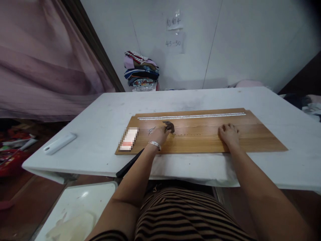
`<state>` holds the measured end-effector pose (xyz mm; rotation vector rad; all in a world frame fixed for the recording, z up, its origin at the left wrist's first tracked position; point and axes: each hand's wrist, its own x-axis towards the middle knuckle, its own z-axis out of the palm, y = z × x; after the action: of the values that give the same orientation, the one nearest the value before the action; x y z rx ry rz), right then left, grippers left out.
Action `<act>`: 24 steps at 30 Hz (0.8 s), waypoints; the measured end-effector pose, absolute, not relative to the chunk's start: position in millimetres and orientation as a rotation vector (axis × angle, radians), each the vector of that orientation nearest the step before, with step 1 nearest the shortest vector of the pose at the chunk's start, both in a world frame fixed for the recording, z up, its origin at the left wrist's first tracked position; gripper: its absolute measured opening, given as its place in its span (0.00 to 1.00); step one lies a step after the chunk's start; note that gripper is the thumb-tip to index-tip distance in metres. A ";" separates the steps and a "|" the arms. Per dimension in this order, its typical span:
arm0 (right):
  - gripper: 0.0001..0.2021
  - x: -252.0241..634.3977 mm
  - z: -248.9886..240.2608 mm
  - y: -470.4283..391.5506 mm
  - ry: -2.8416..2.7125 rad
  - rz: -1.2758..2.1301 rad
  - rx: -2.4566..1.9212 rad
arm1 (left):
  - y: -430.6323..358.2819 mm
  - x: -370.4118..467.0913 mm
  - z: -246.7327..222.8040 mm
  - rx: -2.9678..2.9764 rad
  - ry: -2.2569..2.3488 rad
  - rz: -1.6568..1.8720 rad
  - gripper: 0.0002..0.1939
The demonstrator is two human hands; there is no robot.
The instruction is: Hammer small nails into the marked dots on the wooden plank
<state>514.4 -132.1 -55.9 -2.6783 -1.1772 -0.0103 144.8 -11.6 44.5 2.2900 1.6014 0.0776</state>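
Note:
A claw hammer (170, 126) lies tilted over the wooden board (200, 144), its black handle running down to the lower left past the board's front edge. My left hand (159, 135), with a silvery bracelet at the wrist, is closed around it just below the head. My right hand (229, 134) rests on the board's right half, fingers bent and slightly apart, with nothing visible in them. Between the hands, a row of small dark nails or marks (190, 135) runs along the board. Several loose nails (151, 131) lie left of my left hand.
Two long printed strips (190, 116) lie along the board's far side. A blurred-out rectangular item (129, 139) sits on its left end. A white oblong object (60, 143) lies on the white table (100, 113). Folded clothes (141, 72) are stacked by the wall; a white stool (82, 197) stands below left.

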 end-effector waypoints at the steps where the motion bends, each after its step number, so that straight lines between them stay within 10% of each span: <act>1: 0.30 514.4 -55.9 -132.1 -1.175 -0.006 -2.679 | -11.9 144.9 43.6 2.292 1.596 0.078 0.19; 24: 0.29 512.9 -54.2 -131.6 -1.174 -0.033 -2.664 | -12.6 145.2 36.7 2.327 1.553 0.117 0.16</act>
<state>512.9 -131.6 -54.2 -2.6638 -1.1739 -0.0335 145.2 -12.6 36.7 2.3275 1.5534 0.1174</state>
